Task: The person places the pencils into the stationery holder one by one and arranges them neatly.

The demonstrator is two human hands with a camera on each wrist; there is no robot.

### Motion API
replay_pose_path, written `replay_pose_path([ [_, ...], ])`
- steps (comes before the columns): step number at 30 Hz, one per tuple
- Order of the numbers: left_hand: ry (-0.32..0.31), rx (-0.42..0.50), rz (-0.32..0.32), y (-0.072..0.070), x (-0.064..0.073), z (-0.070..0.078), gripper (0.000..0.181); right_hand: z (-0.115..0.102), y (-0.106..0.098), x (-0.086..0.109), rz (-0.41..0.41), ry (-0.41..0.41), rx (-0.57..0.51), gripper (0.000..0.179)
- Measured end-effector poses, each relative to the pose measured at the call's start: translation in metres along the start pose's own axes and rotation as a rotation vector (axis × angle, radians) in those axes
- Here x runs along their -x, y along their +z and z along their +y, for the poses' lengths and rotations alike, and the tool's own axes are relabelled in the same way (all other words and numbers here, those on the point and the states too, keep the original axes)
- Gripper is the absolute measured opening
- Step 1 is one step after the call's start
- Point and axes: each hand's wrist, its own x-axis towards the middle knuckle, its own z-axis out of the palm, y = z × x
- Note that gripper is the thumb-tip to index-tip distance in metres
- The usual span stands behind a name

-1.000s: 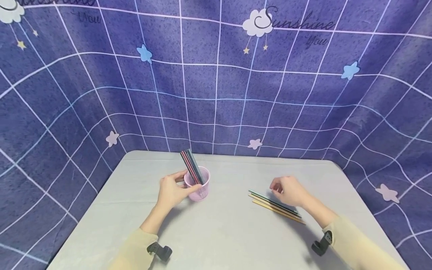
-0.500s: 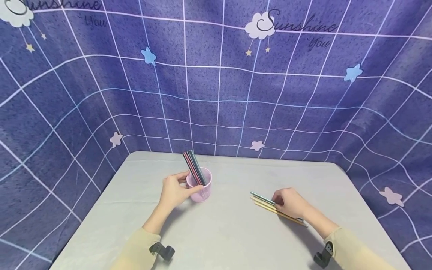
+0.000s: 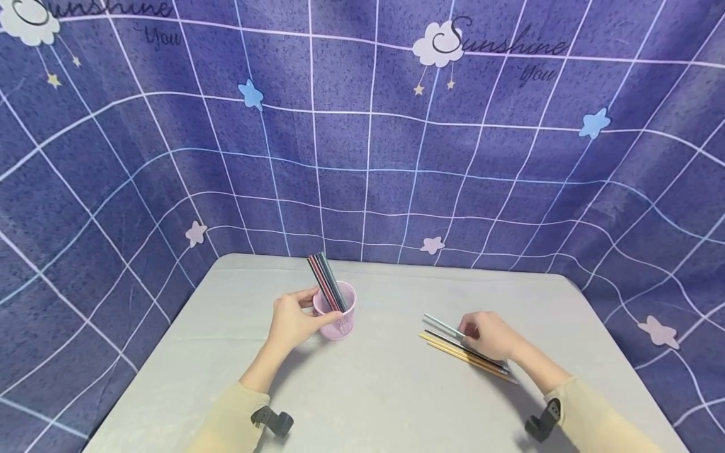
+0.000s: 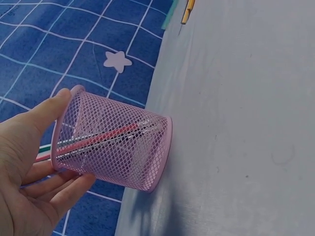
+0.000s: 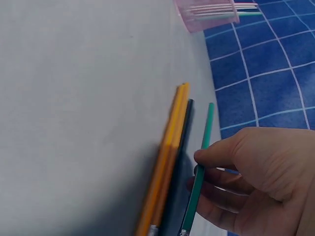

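My left hand (image 3: 291, 322) grips a pink mesh pencil cup (image 4: 110, 140) by its rim, thumb on one side and fingers on the other. Inside the cup lean several pencils (image 3: 324, 277), red, dark and green, their upper ends sticking out. At the right, my right hand (image 3: 491, 336) pinches a green pencil (image 5: 197, 184) between thumb and fingers, its far end raised slightly off the table. Beside it lie a black pencil (image 5: 186, 129) and two yellow pencils (image 5: 165, 162), close together on the table. My right hand partly hides these in the head view.
A pale grey cloth covers the table (image 3: 374, 390). Behind and at both sides hangs a blue-purple grid curtain (image 3: 391, 145) with stars and clouds. A dark wrist camera (image 3: 273, 421) sits on the left sleeve, another wrist camera (image 3: 542, 423) on the right.
My right hand came down onto the pencils and took hold of the green one, which has lifted and parted from the black one. The left hand keeps holding the cup.
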Motion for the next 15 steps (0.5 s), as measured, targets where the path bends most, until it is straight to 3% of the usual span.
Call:
replay_pose_path([
  [7,0.010,0.001,0.004,-0.001,0.000,0.002,0.080,-0.007,-0.024,-0.012,0.049,0.019,-0.016,0.009],
  [15,-0.002,-0.014,0.003,-0.001,0.001,0.002,0.079,-0.026,-0.048,-0.038,0.078,0.025,-0.063,0.004],
])
